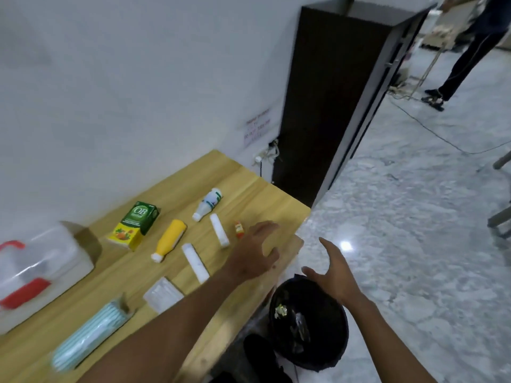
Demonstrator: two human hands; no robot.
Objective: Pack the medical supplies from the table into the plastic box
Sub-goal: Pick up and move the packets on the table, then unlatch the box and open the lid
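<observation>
Medical supplies (pixel 170 240) all lie on the wooden desk (pixel 249 194) near the clear red-latched plastic box (pixel 41 269); packing looks unstarted. Left hand (pixel 253 254) and right hand (pixel 334 275) hover empty, fingers wide.

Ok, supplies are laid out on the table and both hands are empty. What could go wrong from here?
The small red tube is the item nearest the table end, right by the left hand. A clumsy brush could knock it off, perhaps into the open black bin below.
The yellow bottle and white bottle lie on their sides, so a nudge may roll them.
The plastic box sits at the opposite end, so long carries invite drops.
</observation>
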